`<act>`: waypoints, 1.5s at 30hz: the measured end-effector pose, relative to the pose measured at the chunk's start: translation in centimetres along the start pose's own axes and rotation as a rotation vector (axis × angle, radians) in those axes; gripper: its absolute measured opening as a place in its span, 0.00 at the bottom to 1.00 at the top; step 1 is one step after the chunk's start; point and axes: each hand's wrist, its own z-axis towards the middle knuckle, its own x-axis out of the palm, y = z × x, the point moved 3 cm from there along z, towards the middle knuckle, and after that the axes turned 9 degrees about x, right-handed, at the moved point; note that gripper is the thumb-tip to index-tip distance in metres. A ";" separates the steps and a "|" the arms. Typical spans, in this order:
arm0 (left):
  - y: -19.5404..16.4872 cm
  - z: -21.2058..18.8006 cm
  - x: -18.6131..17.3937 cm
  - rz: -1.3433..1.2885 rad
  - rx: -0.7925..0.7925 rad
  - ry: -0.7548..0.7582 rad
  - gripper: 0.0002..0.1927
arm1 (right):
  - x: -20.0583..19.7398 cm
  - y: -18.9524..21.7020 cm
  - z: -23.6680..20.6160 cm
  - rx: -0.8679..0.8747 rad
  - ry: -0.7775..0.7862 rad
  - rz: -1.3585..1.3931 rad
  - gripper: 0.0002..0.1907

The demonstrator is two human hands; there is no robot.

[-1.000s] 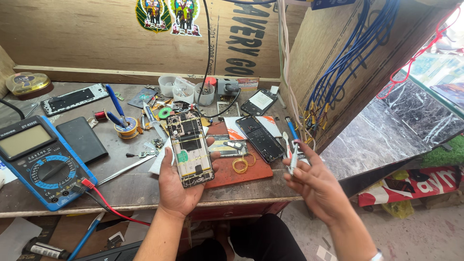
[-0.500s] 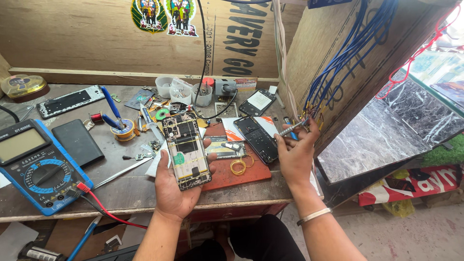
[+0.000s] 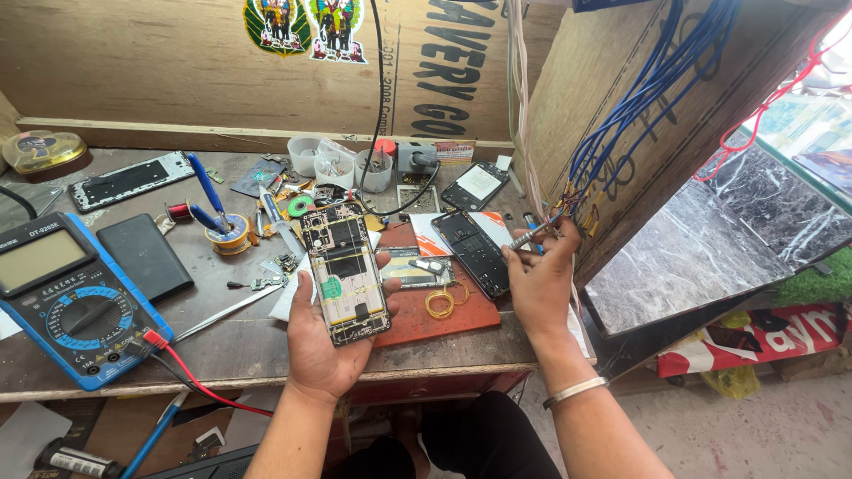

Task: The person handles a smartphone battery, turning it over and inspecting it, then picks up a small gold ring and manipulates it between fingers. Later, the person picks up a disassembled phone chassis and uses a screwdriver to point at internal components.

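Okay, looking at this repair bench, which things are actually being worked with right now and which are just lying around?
In use:
- opened phone, back cover off, held in the left hand
- thin metal tool, pinched in the right hand

Lying about:
- blue multimeter with red lead
- black phone
- solder spool
- tweezers
- rubber bands on the red mat
- small white cups

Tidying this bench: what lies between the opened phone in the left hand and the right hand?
Head view: on the reddish-brown work mat, yellow rubber bands and a black phone back frame lie between the opened phone and right hand.
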 end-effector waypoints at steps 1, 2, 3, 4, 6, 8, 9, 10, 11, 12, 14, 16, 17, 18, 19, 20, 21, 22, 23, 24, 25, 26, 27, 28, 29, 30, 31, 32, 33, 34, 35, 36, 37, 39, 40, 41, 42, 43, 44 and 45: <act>0.0 0.0 0.0 0.002 -0.001 -0.002 0.41 | 0.0 0.0 0.0 0.003 0.000 -0.002 0.38; 0.0 0.0 0.0 0.005 -0.003 -0.004 0.41 | 0.0 0.0 0.0 -0.001 -0.003 -0.009 0.38; 0.0 0.1 0.0 0.008 -0.004 -0.006 0.40 | 0.0 0.0 0.0 -0.006 -0.006 -0.016 0.38; 0.0 0.0 0.0 0.008 -0.005 -0.004 0.40 | 0.0 0.0 0.0 -0.010 -0.008 -0.022 0.38; 0.0 0.0 0.0 0.006 -0.005 0.001 0.40 | -0.1 0.0 0.0 -0.005 -0.008 -0.012 0.38; 0.0 0.0 0.0 0.014 -0.003 -0.004 0.40 | -0.1 0.0 0.0 -0.004 -0.005 -0.002 0.38; 0.0 0.0 0.0 0.018 -0.003 -0.006 0.40 | -0.1 0.0 0.0 -0.004 -0.003 0.002 0.38; 0.0 0.0 0.0 0.019 -0.002 -0.006 0.40 | 0.0 0.0 0.1 -0.005 -0.002 0.007 0.38; 0.0 0.0 0.0 0.020 -0.001 -0.006 0.40 | 0.0 0.1 0.0 -0.002 -0.004 0.008 0.38; 0.0 0.0 0.0 0.020 -0.001 -0.006 0.40 | 0.0 0.1 0.0 0.001 -0.006 0.009 0.38; 0.0 0.0 0.0 0.012 -0.001 0.001 0.40 | -0.1 0.3 0.0 -0.007 -0.012 0.007 0.38; 0.0 0.0 0.0 0.007 -0.003 0.003 0.40 | -0.2 0.7 -0.3 -0.031 -0.021 0.002 0.39; 0.0 0.0 0.0 0.006 -0.003 0.002 0.40 | -0.3 0.8 -0.4 -0.020 -0.025 0.009 0.40; 0.0 0.0 -0.1 0.006 -0.004 0.000 0.41 | -0.5 1.0 -0.5 -0.007 -0.030 0.015 0.40; 0.0 0.0 -0.1 0.003 -0.005 -0.002 0.41 | -0.7 1.3 -0.8 0.005 -0.034 0.021 0.40; 0.0 0.0 -0.1 0.001 -0.005 -0.004 0.41 | -1.0 1.5 -1.2 0.002 -0.035 0.045 0.41; 0.0 0.0 -0.1 -0.002 -0.005 -0.006 0.41 | -1.3 1.8 -1.8 -0.001 -0.035 0.069 0.42; 0.1 0.1 -0.1 -0.006 -0.002 0.002 0.40 | -1.6 2.1 -2.5 -0.003 -0.035 0.092 0.43; 0.1 0.2 -0.1 -0.011 0.001 0.012 0.40 | -1.8 2.3 -3.0 -0.016 -0.016 0.154 0.42; 0.1 0.1 -0.1 -0.015 0.003 0.020 0.40 | -2.2 2.5 -3.6 -0.025 0.002 0.216 0.42; 0.1 0.0 -0.1 -0.021 0.000 0.018 0.40 | -2.4 2.7 -4.1 -0.033 0.021 0.276 0.41; 0.1 0.1 -0.2 -0.027 -0.002 0.019 0.40 | -2.5 2.8 -4.4 -0.054 0.039 0.272 0.40; 0.1 0.0 -0.2 -0.033 -0.006 0.018 0.40 | -2.6 3.0 -4.7 -0.072 0.056 0.266 0.40; 0.1 0.0 -0.3 -0.034 -0.001 0.017 0.40 | -2.7 3.1 -4.9 -0.091 0.074 0.261 0.39; 0.1 0.0 -0.3 -0.035 0.007 0.019 0.40 | -2.5 3.2 -4.8 -0.100 0.068 0.275 0.37; 0.1 0.1 -0.3 -0.035 0.013 0.019 0.39 | -2.3 3.3 -4.6 -0.107 0.063 0.289 0.35; 0.3 0.1 -0.3 -0.048 0.009 0.025 0.39 | -2.1 3.6 -4.5 -0.114 0.059 0.303 0.33; 0.4 0.2 -0.3 -0.057 0.009 0.031 0.39 | -2.1 3.9 -4.6 -0.108 0.060 0.323 0.34; 0.3 0.3 -0.3 -0.062 0.013 0.036 0.39 | -2.1 4.3 -4.7 -0.103 0.064 0.346 0.34; 0.3 0.3 -0.3 -0.064 0.014 0.039 0.39 | -1.9 4.8 -5.0 -0.095 0.071 0.370 0.35; 0.3 0.3 -0.3 -0.066 0.014 0.041 0.39 | -1.8 5.3 -5.5 -0.049 0.079 0.427 0.36; 0.3 0.3 -0.3 -0.069 0.014 0.044 0.39 | -1.5 5.7 -6.0 -0.004 0.088 0.483 0.37; 0.3 0.3 -0.3 -0.056 0.018 0.042 0.38 | -1.0 6.1 -6.6 0.042 0.094 0.538 0.38; 0.4 0.3 -0.3 -0.036 0.020 0.039 0.37 | 0.6 6.7 -8.1 0.199 0.144 0.636 0.36; 0.4 0.3 -0.3 -0.030 0.019 0.034 0.37 | 1.4 6.8 -8.9 0.277 0.168 0.683 0.35; 0.4 0.3 -0.3 -0.025 0.018 0.029 0.36 | 2.4 7.2 -9.6 0.261 0.212 0.714 0.33; 0.4 0.3 -0.3 -0.020 0.017 0.026 0.36 | 3.4 7.4 -10.1 0.244 0.256 0.745 0.32; 0.4 0.2 -0.3 -0.032 0.011 0.023 0.36 | 4.4 7.6 -10.5 0.227 0.301 0.777 0.30; 0.5 0.2 -0.3 -0.043 0.005 0.021 0.36 | 5.1 7.7 -10.7 0.213 0.335 0.786 0.29; 0.5 0.2 -0.3 -0.054 0.000 0.021 0.36 | 5.8 7.8 -10.9 0.196 0.368 0.796 0.29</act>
